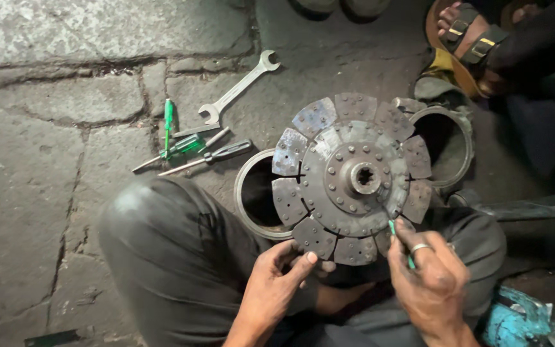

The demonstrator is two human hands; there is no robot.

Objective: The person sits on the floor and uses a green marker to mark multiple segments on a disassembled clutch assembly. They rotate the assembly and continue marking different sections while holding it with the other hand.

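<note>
A round grey clutch disc (352, 177) with several riveted pads around its rim and a splined hub in the middle rests over my knees. My left hand (279, 281) grips its lower edge, thumb on a pad. My right hand (429, 279), with a ring on one finger, holds a thin green-handled tool (394, 229) whose tip touches the disc's lower right rim.
Two metal rings lie under the disc, one at the left (249, 194), one at the right (446, 145). On the stone floor lie a spanner (239, 88), a green screwdriver (178, 149) and a black-handled screwdriver (212, 156). Another person's sandalled foot (470, 35) is at top right.
</note>
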